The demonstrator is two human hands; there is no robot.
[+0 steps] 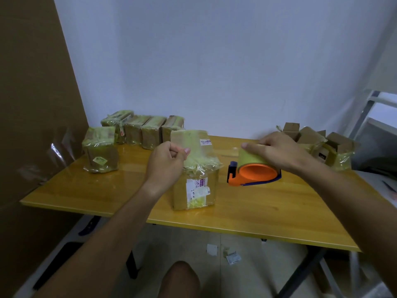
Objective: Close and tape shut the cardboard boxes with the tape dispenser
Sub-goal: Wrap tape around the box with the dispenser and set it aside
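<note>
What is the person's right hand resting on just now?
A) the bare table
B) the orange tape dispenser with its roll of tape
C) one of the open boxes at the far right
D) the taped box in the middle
B: the right hand lies over the tape roll on the orange tape dispenser, beside the taped box that the left hand touches.

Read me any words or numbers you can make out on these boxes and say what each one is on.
"5": white label on the front of the taped cardboard box in the middle.
Its purple print: too blurred.
White sticker on that box's top: unreadable.
Yellow sticker on the left wrapped box: unreadable.
</note>
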